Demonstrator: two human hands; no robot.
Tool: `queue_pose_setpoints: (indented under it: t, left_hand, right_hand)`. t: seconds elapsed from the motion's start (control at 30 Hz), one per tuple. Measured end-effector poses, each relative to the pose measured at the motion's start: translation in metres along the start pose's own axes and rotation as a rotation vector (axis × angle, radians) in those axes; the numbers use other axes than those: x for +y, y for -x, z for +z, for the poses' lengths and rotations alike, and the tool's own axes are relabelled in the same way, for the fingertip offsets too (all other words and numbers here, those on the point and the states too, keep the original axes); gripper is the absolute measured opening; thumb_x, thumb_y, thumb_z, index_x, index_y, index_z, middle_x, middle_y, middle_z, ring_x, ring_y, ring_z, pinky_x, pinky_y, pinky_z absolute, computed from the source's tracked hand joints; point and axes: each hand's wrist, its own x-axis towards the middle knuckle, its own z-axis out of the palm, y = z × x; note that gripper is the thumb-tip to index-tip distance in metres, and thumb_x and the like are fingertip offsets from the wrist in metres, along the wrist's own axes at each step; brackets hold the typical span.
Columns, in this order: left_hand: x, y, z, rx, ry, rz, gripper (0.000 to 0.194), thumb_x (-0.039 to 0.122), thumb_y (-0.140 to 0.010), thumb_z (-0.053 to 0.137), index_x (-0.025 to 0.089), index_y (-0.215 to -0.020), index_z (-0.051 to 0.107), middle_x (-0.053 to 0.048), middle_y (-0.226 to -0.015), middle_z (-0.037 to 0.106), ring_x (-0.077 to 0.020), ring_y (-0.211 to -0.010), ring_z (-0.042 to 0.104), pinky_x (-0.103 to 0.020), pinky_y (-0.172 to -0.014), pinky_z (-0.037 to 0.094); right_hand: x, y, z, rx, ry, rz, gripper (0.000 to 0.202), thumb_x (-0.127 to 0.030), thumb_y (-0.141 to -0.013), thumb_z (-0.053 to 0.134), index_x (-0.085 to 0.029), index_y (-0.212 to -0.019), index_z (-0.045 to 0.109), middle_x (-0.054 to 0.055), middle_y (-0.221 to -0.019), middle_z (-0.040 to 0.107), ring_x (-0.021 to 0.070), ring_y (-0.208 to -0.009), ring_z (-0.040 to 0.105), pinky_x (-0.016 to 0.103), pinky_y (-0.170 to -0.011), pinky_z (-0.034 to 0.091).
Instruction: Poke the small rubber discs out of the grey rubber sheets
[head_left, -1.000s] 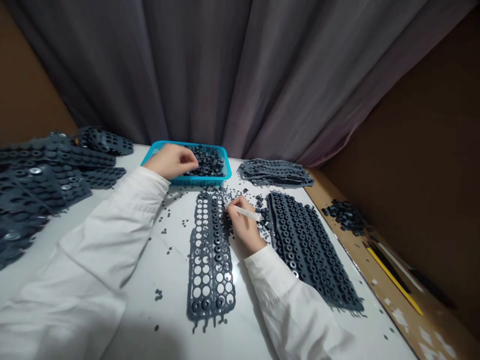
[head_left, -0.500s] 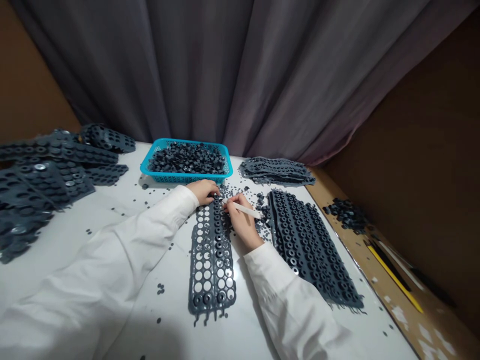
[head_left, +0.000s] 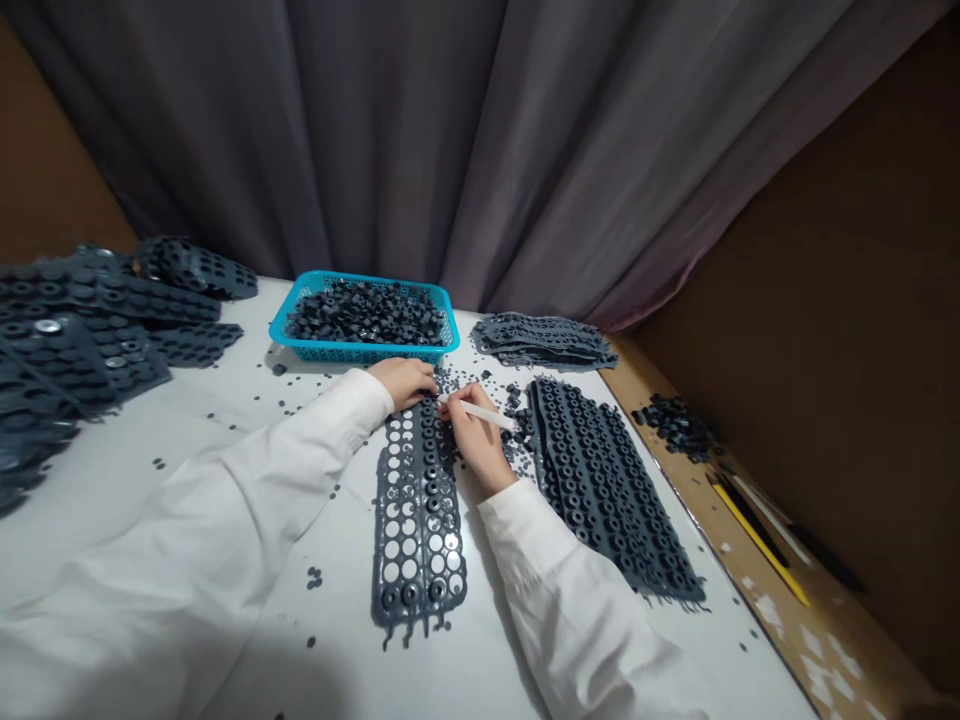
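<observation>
A dark grey rubber sheet (head_left: 400,525) with rows of round holes and raised rings lies lengthwise in front of me. Many holes on its left side show white table through them. At the sheet's far end, my left hand (head_left: 405,382) is closed with curled fingertips gripping the edge; the thumb is mostly hidden. My right hand (head_left: 478,436) pinches a slim white pen-like stick (head_left: 487,414), its tip at the sheet's upper rings beside my left fingertips. Small dark discs and loose rubber pieces (head_left: 517,425) lie scattered around the right hand.
A blue basket (head_left: 360,352) full of small dark pieces stands behind the hands. More ringed sheets (head_left: 611,490) lie at right, flat sheets (head_left: 544,340) behind them, and a heap of sheets (head_left: 112,330) at left. Yellow and white sticks (head_left: 757,535) rest on the brown right-hand ledge.
The whole view has shifted slightly, so things appear a little farther left. Both hands keep their hold, and the white stick's tip stays near the sheet's far end.
</observation>
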Motion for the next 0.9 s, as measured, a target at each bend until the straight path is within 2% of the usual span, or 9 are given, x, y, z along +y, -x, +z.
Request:
queue_pose_setpoints:
  t: [0.2, 0.47, 0.9]
  left_hand:
    - [0.004, -0.001, 0.000, 0.023, -0.039, 0.020, 0.024, 0.016, -0.079, 0.056, 0.024, -0.098, 0.068, -0.004, -0.097, 0.064, -0.0206, -0.091, 0.058, -0.029, -0.074, 0.042]
    - [0.015, -0.003, -0.003, 0.030, -0.064, 0.002, 0.019, 0.012, -0.080, 0.055, 0.023, -0.088, 0.068, -0.004, -0.095, 0.066, -0.0195, -0.092, 0.057, -0.029, -0.069, 0.039]
    - [0.003, -0.001, 0.000, 0.057, -0.010, -0.006, 0.012, 0.019, -0.082, 0.056, 0.023, -0.085, 0.067, -0.002, -0.088, 0.067, -0.0176, -0.087, 0.058, -0.028, -0.071, 0.040]
  right_hand:
    - [-0.004, 0.001, 0.000, 0.004, 0.084, -0.017, 0.008, -0.023, -0.076, 0.046, -0.021, -0.071, 0.051, -0.003, -0.065, 0.058, 0.0137, -0.062, 0.052, 0.024, -0.061, 0.039]
    - [-0.006, 0.002, 0.000, 0.025, 0.075, -0.006, 0.008, -0.023, -0.076, 0.046, -0.021, -0.070, 0.050, -0.003, -0.063, 0.058, 0.0136, -0.060, 0.052, 0.024, -0.060, 0.039]
    - [-0.009, 0.002, 0.000, 0.017, 0.100, -0.019, 0.007, -0.022, -0.074, 0.047, -0.021, -0.067, 0.047, -0.004, -0.061, 0.057, 0.0135, -0.057, 0.049, 0.025, -0.059, 0.038]
